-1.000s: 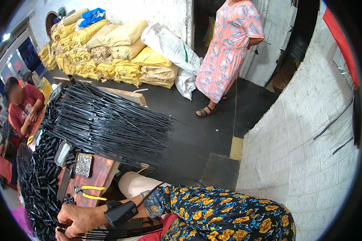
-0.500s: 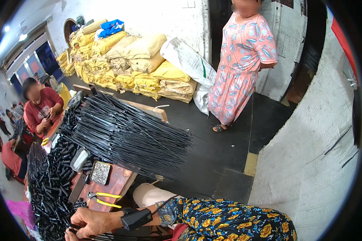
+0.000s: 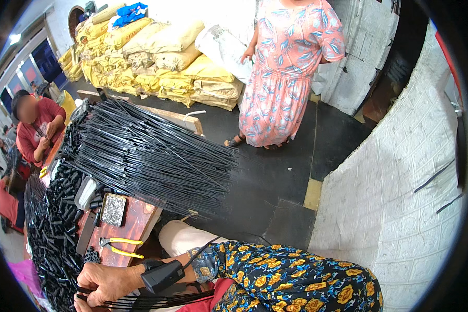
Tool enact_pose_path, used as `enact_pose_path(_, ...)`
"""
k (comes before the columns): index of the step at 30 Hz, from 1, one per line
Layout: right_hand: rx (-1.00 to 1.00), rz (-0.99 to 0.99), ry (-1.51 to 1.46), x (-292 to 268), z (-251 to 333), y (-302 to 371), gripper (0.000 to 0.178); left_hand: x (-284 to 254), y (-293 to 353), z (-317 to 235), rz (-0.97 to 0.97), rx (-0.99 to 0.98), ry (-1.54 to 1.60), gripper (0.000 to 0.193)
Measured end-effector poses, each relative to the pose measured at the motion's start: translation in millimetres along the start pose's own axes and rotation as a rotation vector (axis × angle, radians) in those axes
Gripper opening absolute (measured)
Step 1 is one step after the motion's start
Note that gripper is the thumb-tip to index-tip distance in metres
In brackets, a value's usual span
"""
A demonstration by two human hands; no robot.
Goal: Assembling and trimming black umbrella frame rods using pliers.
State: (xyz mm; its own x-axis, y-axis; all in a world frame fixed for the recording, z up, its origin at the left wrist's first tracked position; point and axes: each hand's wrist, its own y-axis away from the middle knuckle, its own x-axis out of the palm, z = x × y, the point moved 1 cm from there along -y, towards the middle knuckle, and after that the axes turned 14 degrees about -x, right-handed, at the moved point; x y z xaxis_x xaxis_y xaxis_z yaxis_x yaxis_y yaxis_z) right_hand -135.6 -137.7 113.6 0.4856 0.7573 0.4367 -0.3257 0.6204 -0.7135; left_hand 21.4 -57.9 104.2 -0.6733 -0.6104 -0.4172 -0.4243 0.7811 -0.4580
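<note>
My right hand (image 3: 106, 283) is at the lower left, its fingers pinched on the ends of several thin black rods (image 3: 156, 301). The rods run right along the lower edge over red cloth (image 3: 213, 296). A black box-shaped device (image 3: 163, 276) with a cable is strapped on that wrist. Beside the hand lie cutting pliers (image 3: 122, 247) with yellow handles and a cluster of small black rings (image 3: 92, 255). A heap of short black tubular pieces (image 3: 54, 229) covers the table left of it. My left hand cannot be seen.
Long black rods (image 3: 151, 153) lie in a large bundle across the table (image 3: 135, 210), overhanging its edge. A tin of small metal parts (image 3: 113, 209) stands near the pliers. A person in a pink dress (image 3: 281, 73) stands ahead; another in red (image 3: 39, 130) sits left. Yellow sacks (image 3: 156, 78) are stacked behind.
The whole view has shifted, moving the table slightly left and up. More of the rods in my right hand shows. The standing person has stepped left, with one arm now lowered at the side.
</note>
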Motion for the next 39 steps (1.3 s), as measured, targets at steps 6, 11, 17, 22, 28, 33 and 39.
enact_pose_path(6,0.008,0.003,-0.004,2,-1,1,0.018,-1,3,-14,0.009,0.003,-0.043,0.035)
enact_pose_path(11,0.019,0.019,-0.006,2,-8,3,0.015,-1,5,-22,0.009,-0.013,-0.120,0.038)
enact_pose_path(17,-0.012,0.018,0.019,7,-7,1,0.017,-7,9,-7,-0.031,0.051,-0.020,0.039)
enact_pose_path(22,-0.013,0.016,0.041,5,-3,2,0.022,-14,10,5,-0.018,0.096,-0.044,0.041)
enact_pose_path(28,-0.013,0.019,0.027,10,-2,4,0.022,-16,17,-1,-0.013,0.001,-0.016,0.056)
enact_pose_path(33,-0.023,0.021,0.056,13,3,4,0.025,-19,20,-2,0.036,0.061,0.019,0.067)
enact_pose_path(39,-0.007,0.042,0.062,13,7,5,0.025,-15,23,-7,0.042,0.061,0.038,0.071)
